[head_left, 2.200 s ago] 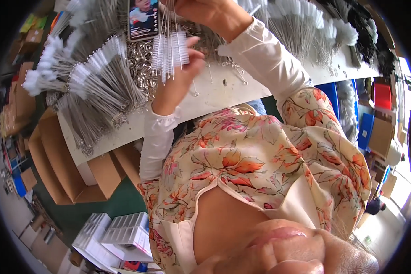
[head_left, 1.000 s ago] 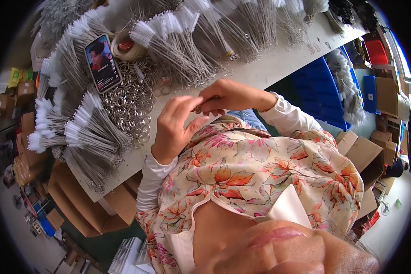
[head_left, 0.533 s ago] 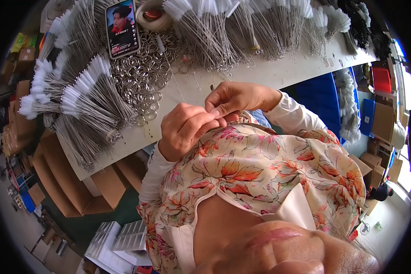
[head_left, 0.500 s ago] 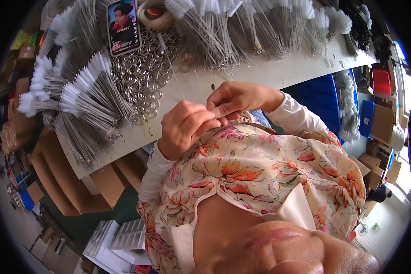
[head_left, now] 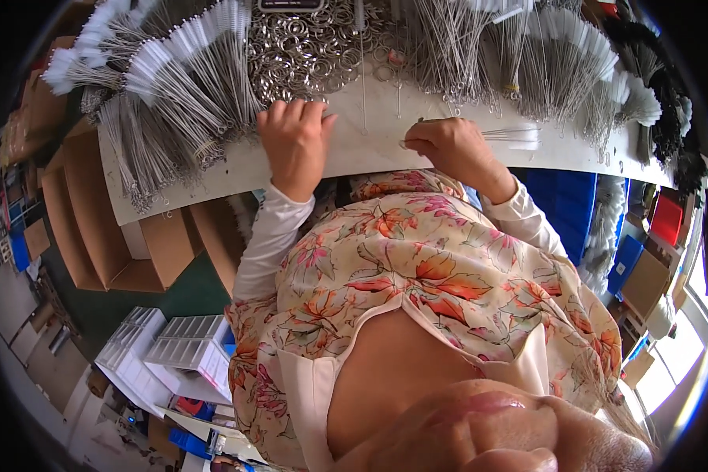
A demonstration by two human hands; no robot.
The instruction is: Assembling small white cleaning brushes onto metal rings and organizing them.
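Observation:
My left hand [head_left: 295,145] reaches to the near edge of a heap of shiny metal split rings [head_left: 311,55], fingers stretched forward and thumb apart. Its fingertips are partly hidden, but no held thing shows. Further right, my right hand [head_left: 458,153] is closed in a pinch above the table. Thin wires with white bristles, looking like a wire-handled brush [head_left: 519,138], stick out past its outer side; whether one or several, I cannot tell. A small shiny end shows at its fingertips. Between the hands, a single thin brush [head_left: 363,86] lies on the white table [head_left: 346,161].
Bundles of white-bristled wire brushes [head_left: 189,71] lie at the left, with more brush bundles [head_left: 558,71] at the back right. A phone [head_left: 291,4] sits beyond the rings. Cardboard boxes [head_left: 94,212] stand left below the table, a blue bin [head_left: 554,204] at the right.
My hands have come apart from their shared pinch near my chest. The left has gone forward to the rings, the right sideways over the table. The whole view has shifted too.

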